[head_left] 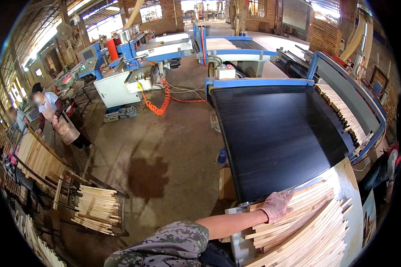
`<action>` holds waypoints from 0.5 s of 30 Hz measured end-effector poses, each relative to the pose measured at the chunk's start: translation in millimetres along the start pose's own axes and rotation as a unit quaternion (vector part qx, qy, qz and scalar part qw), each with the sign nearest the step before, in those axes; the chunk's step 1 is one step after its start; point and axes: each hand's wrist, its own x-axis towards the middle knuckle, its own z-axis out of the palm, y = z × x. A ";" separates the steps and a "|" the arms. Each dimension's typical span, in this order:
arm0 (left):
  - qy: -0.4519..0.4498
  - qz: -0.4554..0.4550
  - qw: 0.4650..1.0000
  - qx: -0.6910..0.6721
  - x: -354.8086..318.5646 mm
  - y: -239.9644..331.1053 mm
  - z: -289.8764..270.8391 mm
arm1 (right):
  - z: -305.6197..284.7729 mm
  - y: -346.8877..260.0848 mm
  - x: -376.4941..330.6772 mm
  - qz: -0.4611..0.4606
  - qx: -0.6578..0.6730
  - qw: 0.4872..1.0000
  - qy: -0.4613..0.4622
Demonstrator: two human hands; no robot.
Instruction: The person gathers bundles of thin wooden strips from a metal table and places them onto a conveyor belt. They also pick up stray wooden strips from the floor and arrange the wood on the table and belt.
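Item: left hand (276, 205), gloved, fingers spread flat on a stack of wooden slats (298, 227) heaped on the pale surface (349, 187) beside the black belt (276, 133). Right hand unseen. Step, likely: gathering slats; next needs a closing grip.

Pink glove (277, 204), camouflage sleeve (173, 242), pale wood slats (307, 231), black belt (276, 133).
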 end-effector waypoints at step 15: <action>-0.011 0.017 1.000 0.013 35.9 -29.5 -27.5 | -3.5 27.4 -6.3 0.066 0.052 0.996 0.001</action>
